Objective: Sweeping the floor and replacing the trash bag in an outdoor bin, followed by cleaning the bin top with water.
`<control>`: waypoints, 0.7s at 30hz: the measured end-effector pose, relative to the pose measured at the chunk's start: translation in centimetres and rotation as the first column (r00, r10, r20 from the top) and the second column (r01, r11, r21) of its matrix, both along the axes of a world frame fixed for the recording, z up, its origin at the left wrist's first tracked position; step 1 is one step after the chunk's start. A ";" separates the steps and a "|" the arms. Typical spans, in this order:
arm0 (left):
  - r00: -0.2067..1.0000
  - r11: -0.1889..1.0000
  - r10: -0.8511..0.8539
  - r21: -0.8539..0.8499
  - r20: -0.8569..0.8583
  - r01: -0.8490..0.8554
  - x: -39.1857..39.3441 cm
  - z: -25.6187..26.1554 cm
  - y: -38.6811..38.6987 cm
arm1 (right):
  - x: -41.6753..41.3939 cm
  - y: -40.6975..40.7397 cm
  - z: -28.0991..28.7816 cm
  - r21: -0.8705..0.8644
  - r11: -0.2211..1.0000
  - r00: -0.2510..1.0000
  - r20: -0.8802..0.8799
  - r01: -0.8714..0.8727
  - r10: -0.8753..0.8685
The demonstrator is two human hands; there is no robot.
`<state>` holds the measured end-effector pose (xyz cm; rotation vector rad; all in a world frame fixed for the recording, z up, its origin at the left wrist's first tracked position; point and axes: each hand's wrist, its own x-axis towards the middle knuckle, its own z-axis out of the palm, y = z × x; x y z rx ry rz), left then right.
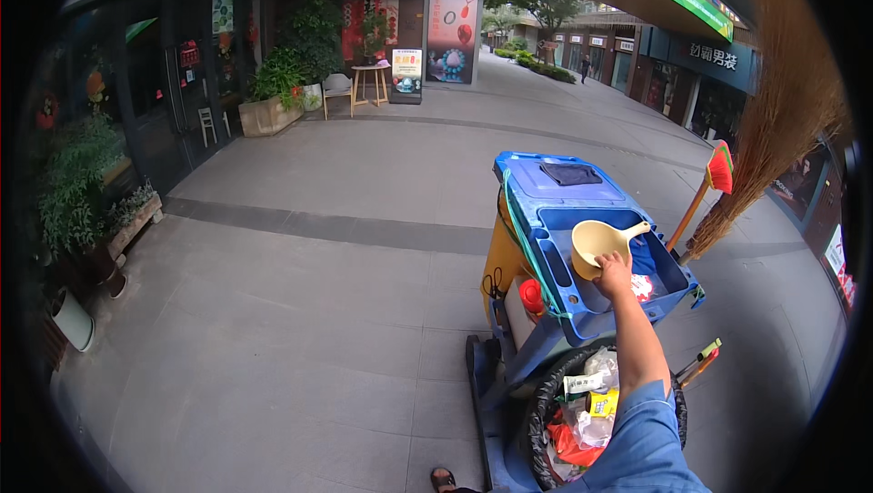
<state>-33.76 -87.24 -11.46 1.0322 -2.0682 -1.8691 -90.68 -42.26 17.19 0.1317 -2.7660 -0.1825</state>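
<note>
My right hand (616, 276) reaches out over a blue janitor's cart (592, 333). Its fingers grip the near rim of a cream plastic water dipper (588, 242), whose stub handle points away to the right. The dipper is in the cart's open top tray (665, 283). Beside it in that tray lie a blue cloth (642, 257) and a red-and-white printed piece (641, 287). A dark folded cloth (571, 174) rests on the cart's lid. My left hand is out of view.
A trash bin (535, 418) with a black liner holds mixed rubbish below the tray. A twig broom (764, 152) and a red-headed brush (719, 169) rise on the right. Scissors (492, 283) hang at the cart's left. Planters (271, 116) line the shopfront.
</note>
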 end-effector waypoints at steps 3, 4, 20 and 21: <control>0.987 0.977 -0.152 0.158 0.042 0.144 -10.8 5.0 -0.4 | -1.3 -0.7 0.3 -0.019 0.995 0.990 0.095 0.102 -0.100; 0.978 0.961 -0.205 0.192 0.024 0.197 -13.9 7.2 -0.4 | -1.4 -1.4 1.0 -0.169 0.985 0.999 -0.010 0.045 -0.047; 0.770 0.778 -0.398 0.262 -0.499 0.572 -47.4 22.1 -4.5 | 7.3 -36.0 -2.1 -0.365 0.728 0.769 0.051 -0.580 0.637; 0.828 0.760 -0.401 0.361 -0.392 0.540 -48.4 19.9 -6.3 | 7.1 -38.0 -4.0 -0.362 0.763 0.744 0.226 -0.535 0.629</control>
